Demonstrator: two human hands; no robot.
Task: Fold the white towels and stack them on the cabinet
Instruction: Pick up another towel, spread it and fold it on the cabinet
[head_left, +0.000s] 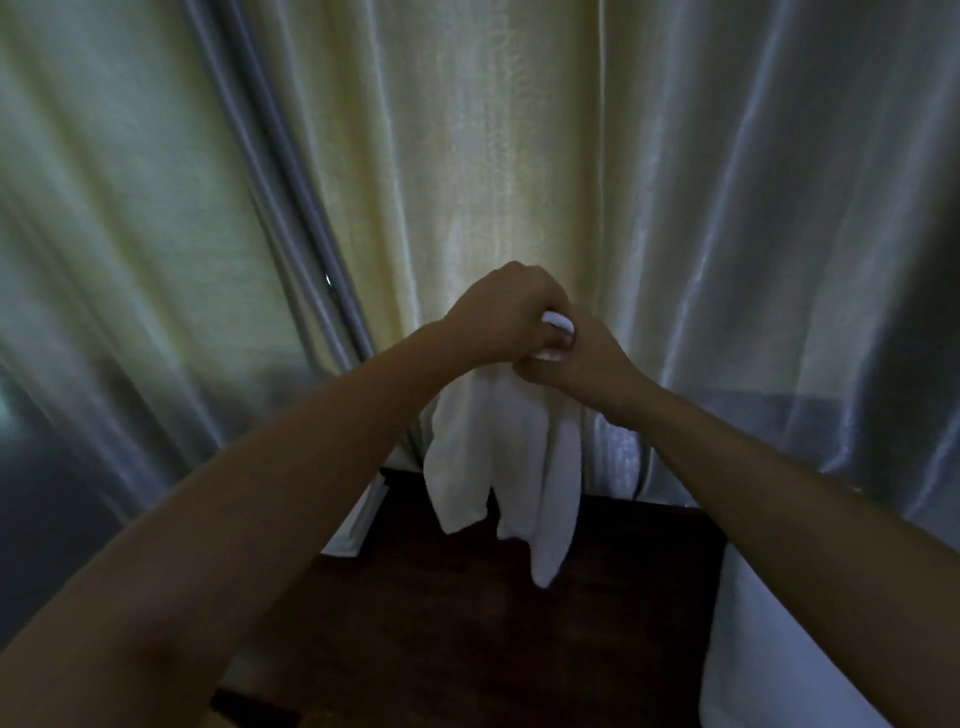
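Observation:
A white towel (506, 467) hangs in loose folds from both my hands, held up in front of the curtain. My left hand (506, 312) grips its bunched top edge from the left. My right hand (582, 364) grips the same bunch from the right, and the two hands touch each other. The towel's lower corners dangle just above the dark wooden cabinet top (493, 623), which lies below and close to me. No other towel is visible on the cabinet.
A pale, shiny curtain (519, 156) fills the whole background right behind the cabinet. A grey curtain fold (291, 208) runs diagonally at the left. White fabric (769, 649) hangs beside the cabinet's right edge.

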